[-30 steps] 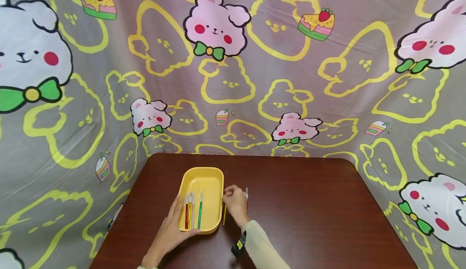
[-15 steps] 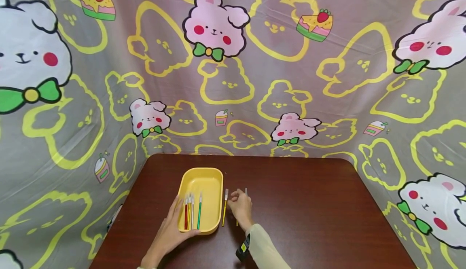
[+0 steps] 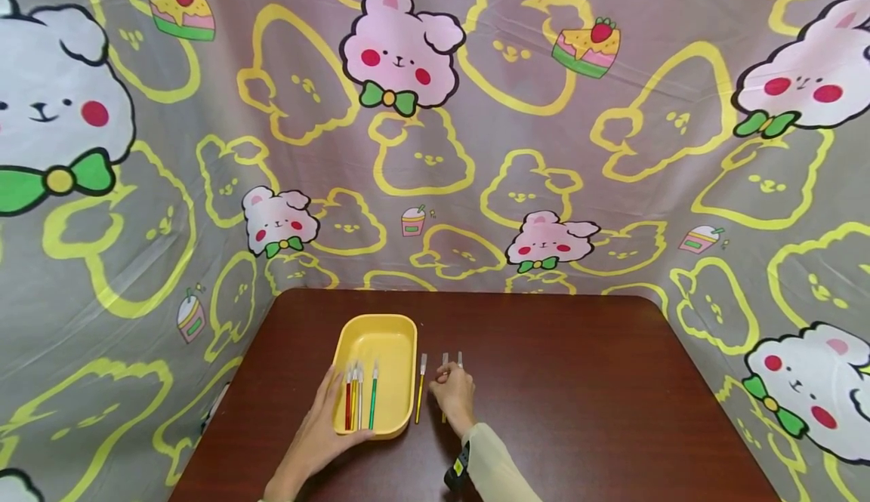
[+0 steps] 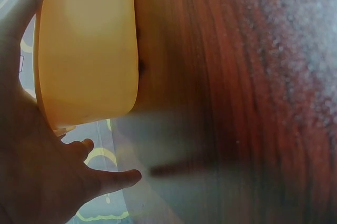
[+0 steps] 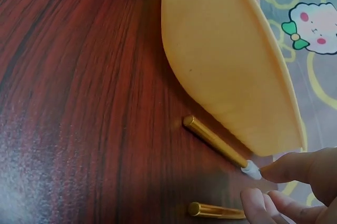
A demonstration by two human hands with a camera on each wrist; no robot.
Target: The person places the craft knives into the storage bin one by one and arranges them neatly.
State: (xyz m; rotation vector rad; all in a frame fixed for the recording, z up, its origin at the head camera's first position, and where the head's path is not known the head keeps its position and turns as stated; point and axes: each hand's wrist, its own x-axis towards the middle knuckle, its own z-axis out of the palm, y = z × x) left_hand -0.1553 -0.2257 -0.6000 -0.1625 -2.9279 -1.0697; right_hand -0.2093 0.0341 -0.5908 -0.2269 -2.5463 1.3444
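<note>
My left hand (image 3: 313, 426) lies along the left side and near corner of a yellow tray (image 3: 397, 328), thumb across its near wall. Inside the tray are red, gold and silver pen-shaped tools and a green pen-shaped tool (image 3: 372, 400), all with pale tips. Right of the tray lies a gold pen-shaped tool (image 5: 218, 139) with a pale cap. My right hand (image 3: 454, 396) hovers over a second gold pen-shaped tool (image 5: 216, 211), thumb and fingers apart; whether they touch it is unclear. A third pale cap (image 3: 460, 357) shows just beyond the hand, its barrel hidden.
The dark brown table (image 3: 564, 381) spreads around the tray. Patterned cloth (image 3: 435, 147) hangs behind it and along both sides. A black wrist strap device (image 3: 457, 472) sits at my right cuff.
My right hand has moved right from the gold pen-shaped tool beside the tray to the second one, uncovering the first and hiding the third one's red barrel. My left hand and the tray stay put.
</note>
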